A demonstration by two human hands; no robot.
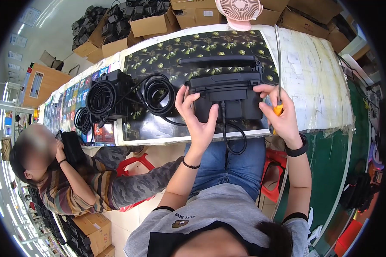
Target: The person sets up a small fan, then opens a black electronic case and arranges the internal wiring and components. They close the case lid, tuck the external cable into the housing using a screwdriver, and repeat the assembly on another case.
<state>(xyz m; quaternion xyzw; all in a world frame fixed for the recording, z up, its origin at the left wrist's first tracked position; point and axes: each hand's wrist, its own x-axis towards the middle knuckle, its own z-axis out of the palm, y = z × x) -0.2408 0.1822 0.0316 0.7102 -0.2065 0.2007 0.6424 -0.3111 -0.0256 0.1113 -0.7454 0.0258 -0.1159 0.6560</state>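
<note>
A black plastic box [229, 85] with a bar-like handle along its far side lies in front of me on the dark patterned sheet. A ribbed black cable [224, 128] comes out of its near face and loops below the table edge. My left hand [196, 118] grips the box's left end, fingers at the corner and thumb against the near face. In my right hand [282, 113] is a screwdriver [278, 108] with a yellow handle, its long shaft pointing away from me. That hand's fingertips touch the box's right end.
Coiled black cables [158, 95] and another black box [118, 88] lie to the left. A pink fan [239, 10] stands at the far edge, with cardboard boxes [152, 26] behind. A co-worker [73, 180] sits at left, holding a black item [71, 147].
</note>
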